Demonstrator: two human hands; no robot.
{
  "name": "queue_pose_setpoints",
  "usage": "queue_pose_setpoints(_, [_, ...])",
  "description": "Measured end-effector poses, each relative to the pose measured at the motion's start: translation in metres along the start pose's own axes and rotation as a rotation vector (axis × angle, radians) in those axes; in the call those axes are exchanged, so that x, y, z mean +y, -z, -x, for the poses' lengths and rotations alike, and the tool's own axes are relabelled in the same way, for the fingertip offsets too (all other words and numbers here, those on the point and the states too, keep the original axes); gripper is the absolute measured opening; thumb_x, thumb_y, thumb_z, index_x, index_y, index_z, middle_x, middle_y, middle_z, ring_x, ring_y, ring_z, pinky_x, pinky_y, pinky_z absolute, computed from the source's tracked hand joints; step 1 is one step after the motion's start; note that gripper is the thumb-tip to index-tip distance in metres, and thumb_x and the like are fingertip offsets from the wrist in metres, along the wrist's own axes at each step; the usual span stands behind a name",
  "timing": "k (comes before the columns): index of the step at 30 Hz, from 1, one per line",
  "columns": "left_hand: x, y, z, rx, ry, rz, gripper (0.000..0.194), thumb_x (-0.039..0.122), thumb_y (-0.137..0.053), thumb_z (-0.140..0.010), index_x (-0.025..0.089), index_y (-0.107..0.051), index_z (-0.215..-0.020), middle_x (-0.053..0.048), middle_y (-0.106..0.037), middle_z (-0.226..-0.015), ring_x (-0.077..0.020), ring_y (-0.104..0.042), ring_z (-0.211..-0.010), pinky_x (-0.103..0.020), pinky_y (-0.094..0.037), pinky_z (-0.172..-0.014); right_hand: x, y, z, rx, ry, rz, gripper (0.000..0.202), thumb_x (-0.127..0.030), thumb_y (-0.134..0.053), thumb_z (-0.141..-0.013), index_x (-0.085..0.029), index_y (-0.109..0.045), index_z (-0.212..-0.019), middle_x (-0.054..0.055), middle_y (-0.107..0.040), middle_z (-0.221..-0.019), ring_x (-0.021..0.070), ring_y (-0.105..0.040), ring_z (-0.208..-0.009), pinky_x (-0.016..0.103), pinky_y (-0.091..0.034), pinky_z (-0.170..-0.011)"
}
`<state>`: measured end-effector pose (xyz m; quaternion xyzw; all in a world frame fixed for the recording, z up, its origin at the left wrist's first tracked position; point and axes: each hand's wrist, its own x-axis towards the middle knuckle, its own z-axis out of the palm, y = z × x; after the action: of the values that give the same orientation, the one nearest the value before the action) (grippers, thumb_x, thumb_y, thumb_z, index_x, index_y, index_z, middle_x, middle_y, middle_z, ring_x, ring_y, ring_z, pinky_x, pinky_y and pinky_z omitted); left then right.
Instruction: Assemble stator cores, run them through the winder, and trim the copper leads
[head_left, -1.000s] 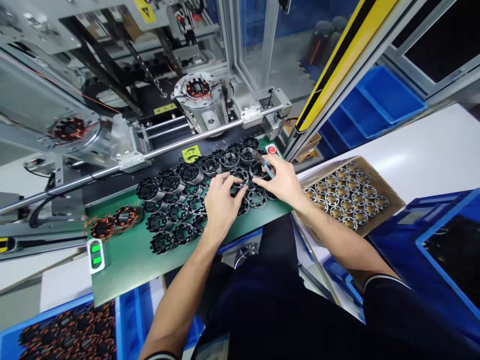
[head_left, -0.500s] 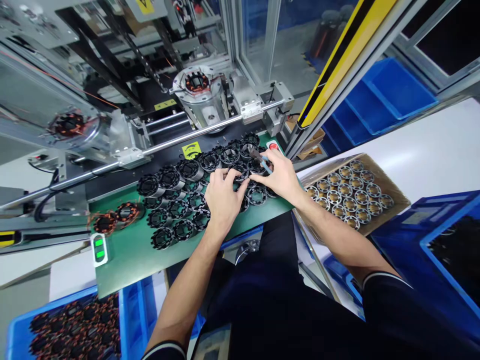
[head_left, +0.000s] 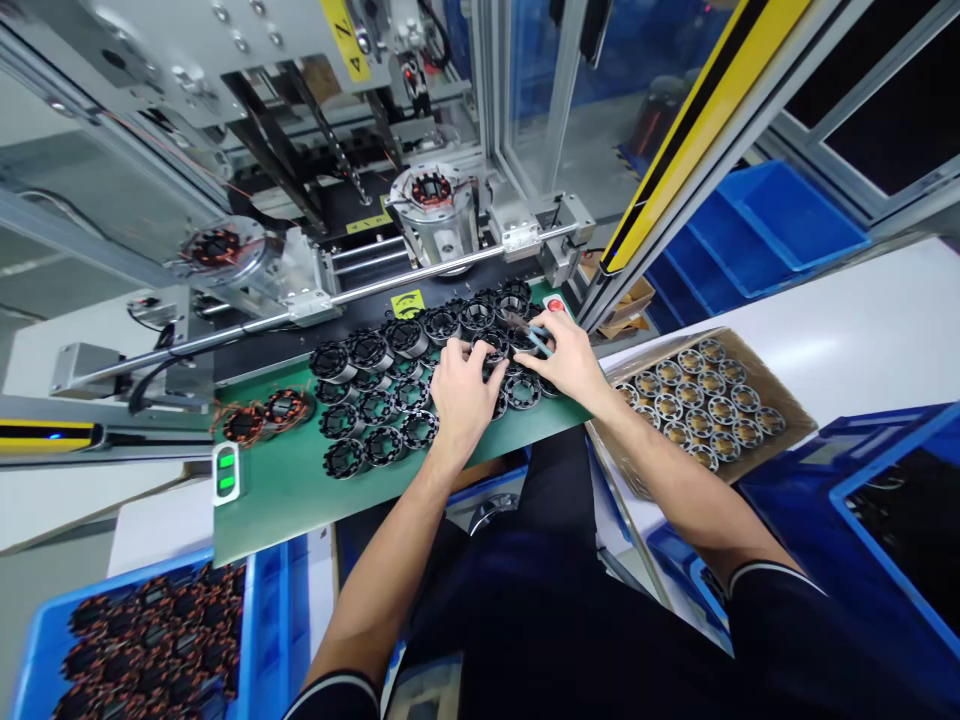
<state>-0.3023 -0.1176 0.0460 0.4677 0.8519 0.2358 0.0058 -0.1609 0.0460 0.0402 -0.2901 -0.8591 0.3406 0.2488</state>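
Over the last second the view has swung a little and the thumb tips look a touch closer, but both hands have stayed at the same ring [head_left: 496,340], so that piece is probably not finished with. It sits toward the right of the green board [head_left: 270,525], among other rings. The left hand [head_left: 461,390] pinches it between fingers and thumb; the right hand [head_left: 570,360] grips the pliers [head_left: 539,343], its thumb just beside the ring; I can't tell whether the pliers' jaws meet. Counted: one pair of pliers; three rings in the near row [head_left: 384,446] left of the left hand; two wound cores [head_left: 286,405] at the board's left; two more on the machine [head_left: 444,240]; roughly eighteen metal rings in the carton [head_left: 796,420] at right. The far rings overlap too much to count.
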Motion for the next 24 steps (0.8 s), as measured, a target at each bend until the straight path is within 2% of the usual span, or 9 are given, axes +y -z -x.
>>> queue_pose_setpoints(3, [-0.002,0.001,0.001,0.010,-0.032,0.022,0.024,0.038,-0.081,-0.111,0.024,-0.079,-0.130,-0.017,-0.073,-0.131,-0.0366,-0.076,-0.120,-0.046,-0.063,-0.097,-0.006,0.008,0.003,0.017,0.037,-0.006,0.052,-0.067,-0.092,-0.093,-0.027,-0.077,-0.122,0.013,-0.079,-0.131,0.0339,-0.075,-0.110,0.051,-0.068,-0.090])
queue_pose_setpoints(5, [-0.005,0.007,0.008,0.024,-0.065,0.052,0.036,0.034,-0.084,-0.109,0.022,-0.075,-0.141,-0.019,-0.070,-0.142,-0.0368,-0.075,-0.127,-0.047,-0.064,-0.104,-0.011,0.020,0.006,0.049,0.063,-0.002,0.054,-0.069,-0.089,-0.095,-0.027,-0.079,-0.127,0.016,-0.078,-0.141,0.0369,-0.076,-0.124,0.051,-0.069,-0.093])
queue_pose_setpoints(9, [-0.002,0.024,0.043,0.014,-0.183,0.119,0.045,0.038,-0.073,-0.116,0.017,-0.067,-0.155,-0.028,-0.059,-0.163,-0.0412,-0.066,-0.145,-0.055,-0.059,-0.118,-0.031,0.059,0.011,0.098,0.094,0.027,0.036,-0.055,-0.077,-0.103,-0.026,-0.081,-0.123,0.011,-0.083,-0.121,0.0307,-0.080,-0.102,0.048,-0.068,-0.087])
queue_pose_setpoints(12, [0.012,0.024,0.079,-0.218,-0.478,0.195,0.031,0.043,-0.065,-0.120,0.026,-0.076,-0.143,-0.018,-0.072,-0.151,-0.0341,-0.071,-0.137,-0.049,-0.059,-0.114,-0.057,0.093,0.003,0.100,0.127,0.049,0.029,-0.046,-0.078,-0.101,-0.027,-0.083,-0.122,0.006,-0.085,-0.111,0.0260,-0.080,-0.090,0.043,-0.066,-0.081])
queue_pose_setpoints(14, [0.019,0.011,0.100,-0.471,-0.729,0.244,0.022,0.050,-0.075,-0.115,0.034,-0.081,-0.129,-0.006,-0.081,-0.131,-0.0246,-0.076,-0.122,-0.039,-0.060,-0.107,-0.080,0.115,-0.012,0.053,0.205,0.100,0.030,-0.041,-0.080,-0.099,-0.027,-0.085,-0.124,0.005,-0.087,-0.111,0.0254,-0.081,-0.092,0.042,-0.065,-0.081])
queue_pose_setpoints(16, [0.018,-0.007,0.113,-0.709,-0.877,0.231,0.023,0.048,-0.089,-0.106,0.033,-0.083,-0.122,-0.002,-0.083,-0.121,-0.0207,-0.078,-0.117,-0.035,-0.061,-0.105,-0.105,0.132,-0.036,-0.027,0.314,0.179,0.028,-0.038,-0.082,-0.098,-0.027,-0.087,-0.123,0.004,-0.088,-0.109,0.0247,-0.081,-0.090,0.042,-0.064,-0.083])
queue_pose_setpoints(18, [0.006,-0.027,0.119,-0.894,-0.857,0.137,0.030,0.041,-0.094,-0.102,0.025,-0.082,-0.126,-0.005,-0.083,-0.126,-0.0242,-0.078,-0.121,-0.042,-0.064,-0.111,-0.130,0.144,-0.068,-0.106,0.423,0.307,0.027,-0.036,-0.084,-0.097,-0.026,-0.090,-0.120,0.004,-0.087,-0.103,0.0231,-0.077,-0.085,0.041,-0.060,-0.083])
queue_pose_setpoints(20, [-0.011,-0.043,0.120,-1.033,-0.714,0.022,0.036,0.038,-0.090,-0.106,0.018,-0.079,-0.134,-0.011,-0.081,-0.138,-0.0301,-0.078,-0.128,-0.054,-0.067,-0.115,-0.151,0.148,-0.105,-0.166,0.497,0.475,0.029,-0.035,-0.086,-0.095,-0.025,-0.092,-0.121,0.004,-0.084,-0.098,0.0218,-0.072,-0.081,0.041,-0.055,-0.082])
queue_pose_setpoints(24, [-0.037,-0.058,0.117,-1.276,-0.365,0.001,0.050,0.041,-0.083,-0.112,0.020,-0.072,-0.155,-0.016,-0.068,-0.165,-0.0373,-0.069,-0.150,-0.065,-0.062,-0.126,-0.180,0.136,-0.183,-0.320,0.526,0.833,0.037,-0.039,-0.087,-0.095,-0.030,-0.093,-0.131,0.006,-0.084,-0.105,0.0235,-0.070,-0.083,0.040,-0.047,-0.078])
